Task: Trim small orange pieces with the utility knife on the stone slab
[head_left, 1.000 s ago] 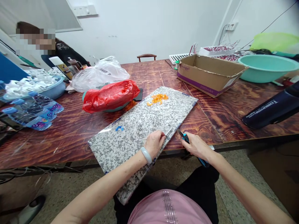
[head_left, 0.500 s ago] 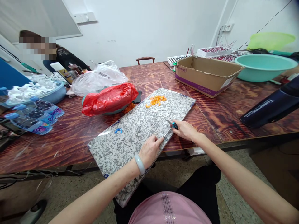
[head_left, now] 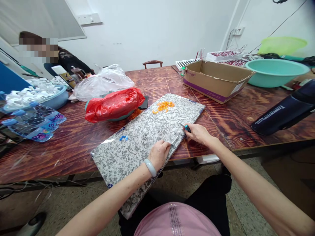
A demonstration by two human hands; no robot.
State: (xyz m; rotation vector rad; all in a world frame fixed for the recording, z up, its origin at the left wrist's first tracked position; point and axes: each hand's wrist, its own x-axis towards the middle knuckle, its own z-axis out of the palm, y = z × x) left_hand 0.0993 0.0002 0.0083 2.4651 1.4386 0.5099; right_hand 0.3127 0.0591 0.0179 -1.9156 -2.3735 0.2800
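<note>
One silver piece partly inside left grip

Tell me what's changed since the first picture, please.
The right hand has moved its blue-handled tool forward and slightly left, from beside the speckled board to over its edge. Nothing was picked up or let go: the left hand still grips a thin silvery piece. The orange pieces and blue pieces stay put.

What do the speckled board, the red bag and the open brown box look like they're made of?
Speckled board: perhaps polished stone or tile, from its granite-like flecks and glossy glare. Red bag: probably thin, shiny plastic, since it wrinkles and catches highlights. Brown box: likely matte cardboard, given its tan walls and ragged rim.
</note>
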